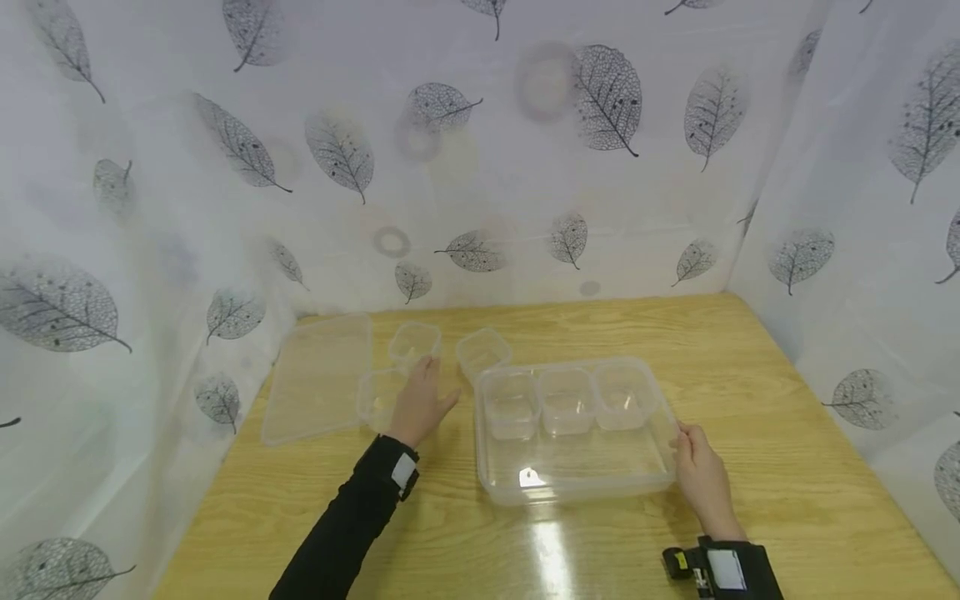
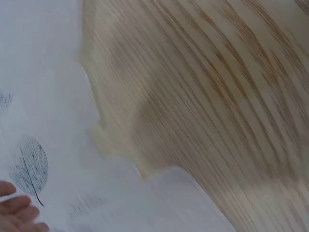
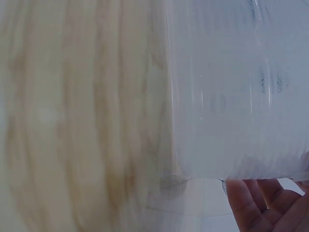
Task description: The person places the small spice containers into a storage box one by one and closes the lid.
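Note:
A large clear plastic container (image 1: 577,492) lies on the table, with three small clear boxes (image 1: 567,408) in a row along its far side. My right hand (image 1: 701,475) grips the container's right edge; in the right wrist view its fingers (image 3: 244,203) curl at the clear rim. To the left, my left hand (image 1: 420,404) reaches out with fingers loosely extended. Its fingertips are right at the near side of a small clear box (image 1: 415,336). Another small box (image 1: 377,398) is partly hidden by that hand, and a third (image 1: 482,350) stands behind the container's left corner.
A flat clear lid (image 1: 318,379) lies at the table's left side. The wooden table (image 1: 757,400) is enclosed at the back and sides by a white curtain (image 1: 495,183) with grey leaf prints. Light glares off the tabletop in front of the large container.

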A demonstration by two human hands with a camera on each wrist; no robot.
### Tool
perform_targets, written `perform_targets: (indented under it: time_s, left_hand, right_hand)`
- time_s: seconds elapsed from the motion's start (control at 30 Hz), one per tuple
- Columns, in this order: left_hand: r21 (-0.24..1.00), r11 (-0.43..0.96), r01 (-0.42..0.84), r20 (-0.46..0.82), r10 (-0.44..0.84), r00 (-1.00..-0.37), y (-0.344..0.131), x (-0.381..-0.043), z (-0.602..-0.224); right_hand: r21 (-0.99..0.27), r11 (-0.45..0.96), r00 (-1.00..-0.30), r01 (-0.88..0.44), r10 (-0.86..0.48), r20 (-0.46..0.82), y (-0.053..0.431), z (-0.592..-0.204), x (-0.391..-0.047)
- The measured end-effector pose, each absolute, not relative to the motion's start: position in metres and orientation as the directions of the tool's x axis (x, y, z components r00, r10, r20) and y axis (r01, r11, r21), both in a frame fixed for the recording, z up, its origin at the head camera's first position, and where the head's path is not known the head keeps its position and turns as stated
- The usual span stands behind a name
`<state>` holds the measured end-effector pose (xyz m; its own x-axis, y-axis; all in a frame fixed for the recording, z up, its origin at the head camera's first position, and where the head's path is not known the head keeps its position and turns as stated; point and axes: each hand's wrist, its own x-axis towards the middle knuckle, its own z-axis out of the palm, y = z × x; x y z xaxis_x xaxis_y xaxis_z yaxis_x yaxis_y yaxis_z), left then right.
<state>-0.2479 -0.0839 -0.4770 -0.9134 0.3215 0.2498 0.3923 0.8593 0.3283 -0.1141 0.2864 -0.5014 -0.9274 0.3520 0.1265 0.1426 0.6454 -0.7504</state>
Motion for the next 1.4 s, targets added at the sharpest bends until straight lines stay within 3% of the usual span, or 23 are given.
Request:
perform_targets:
  time_s: [0.17,0.5,0.8,1.1,1.4]
  left_hand:
    - [0.346,0.919,0.188,0.198,0.125,-0.972,-0.110,-0.247,-0.476]
    - [0.394,0.917,-0.060,0.117,-0.115,-0.986,-0.130,-0.242,-0.479]
    - [0.356,0.929,-0.102,0.075,-0.137,-0.988,-0.135,-0.234,-0.476]
    - [0.425,0.893,-0.146,-0.013,-0.155,-0.988,-0.141,-0.236,-0.473]
    - [0.460,0.878,-0.135,-0.015,-0.144,-0.989,-0.146,-0.233,-0.473]
  right_hand:
    - [-0.745,0.652,-0.937,0.140,0.331,0.113,0.287,-0.497,-0.114]
    - [-0.727,0.673,-0.939,0.134,0.322,0.125,0.289,-0.498,-0.114]
    - [-0.728,0.673,-0.937,0.135,0.326,0.128,0.289,-0.501,-0.114]
    - [-0.730,0.672,-0.940,0.124,0.316,0.131,0.290,-0.500,-0.114]
    - [-0.727,0.673,-0.939,0.136,0.321,0.121,0.289,-0.500,-0.114]
